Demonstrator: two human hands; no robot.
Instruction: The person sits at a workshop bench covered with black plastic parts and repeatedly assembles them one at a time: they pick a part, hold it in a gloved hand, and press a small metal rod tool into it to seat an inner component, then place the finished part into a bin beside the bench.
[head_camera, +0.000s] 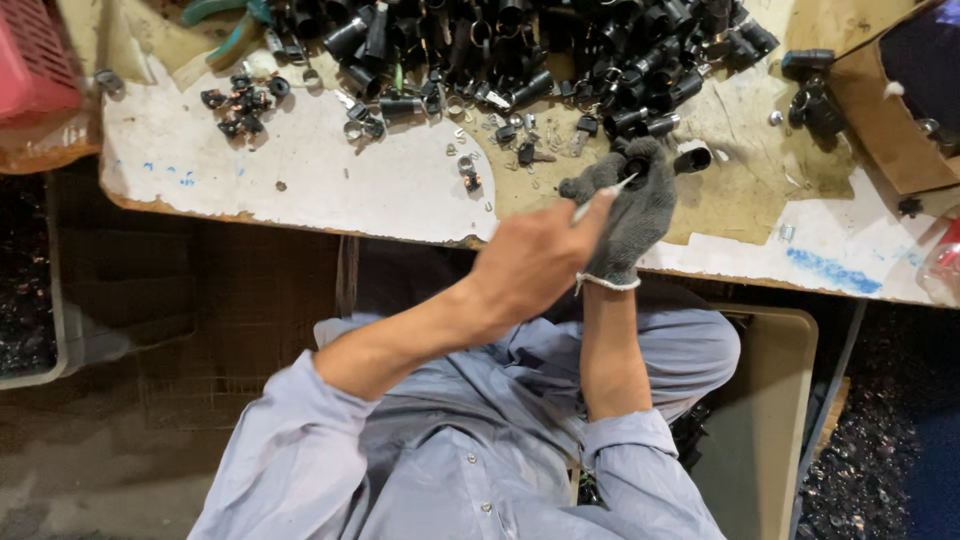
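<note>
My left hand (530, 262) is bare and pinches a thin pale metal pin (603, 196), whose tip points at the other hand. My right hand (635, 215) wears a dark grey knit glove and grips a small black tubular part (636, 167) just above the workbench's front edge. The two hands meet over the worn white and brown workbench (330, 180). A big heap of similar black tubular parts (520, 45) lies just beyond them. Small metal clips and rings (468, 160) are scattered between the heap and my hands.
A small cluster of black pieces (243, 100) lies at the bench's left. Green-handled pliers (235, 25) rest at the back, with a red basket (35, 55) at far left and a cardboard box (890, 110) at right. A bin of dark parts (25, 280) stands below left.
</note>
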